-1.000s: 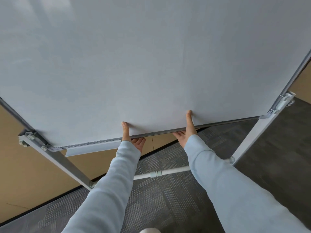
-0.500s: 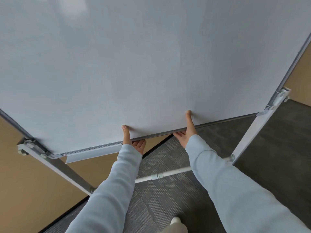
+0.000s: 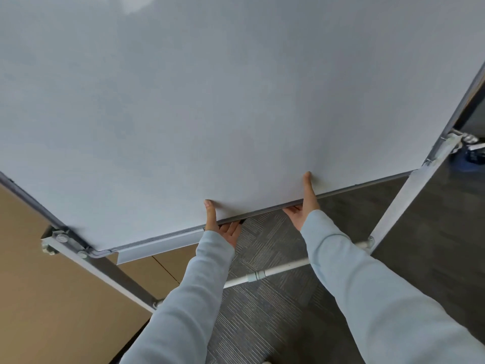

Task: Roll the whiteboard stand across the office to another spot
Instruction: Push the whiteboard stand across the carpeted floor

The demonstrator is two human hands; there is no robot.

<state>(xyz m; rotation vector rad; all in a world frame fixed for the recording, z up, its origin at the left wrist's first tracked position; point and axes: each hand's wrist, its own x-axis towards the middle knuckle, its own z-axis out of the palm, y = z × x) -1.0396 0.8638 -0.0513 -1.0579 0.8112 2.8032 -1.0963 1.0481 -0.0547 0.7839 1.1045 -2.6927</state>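
Large white whiteboard panel (image 3: 236, 101) with grey metal frame, on a wheeled stand, filling most of the view, directly ahead and tilted. Left hand (image 3: 221, 223) clamped on the bottom frame edge near the middle: thumb flat on the white face, fingers curled under the rail. Right hand (image 3: 304, 203) clamped likewise just to the right, thumb up on the face. Pale blue long sleeves (image 3: 367, 285) on both arms. White upright legs at left (image 3: 115, 274) and right (image 3: 401, 206), white crossbar (image 3: 262, 274) low between them (partly hidden by the arms). Grey patterned carpet (image 3: 262, 324) below, tan floor (image 3: 39, 298) at left.
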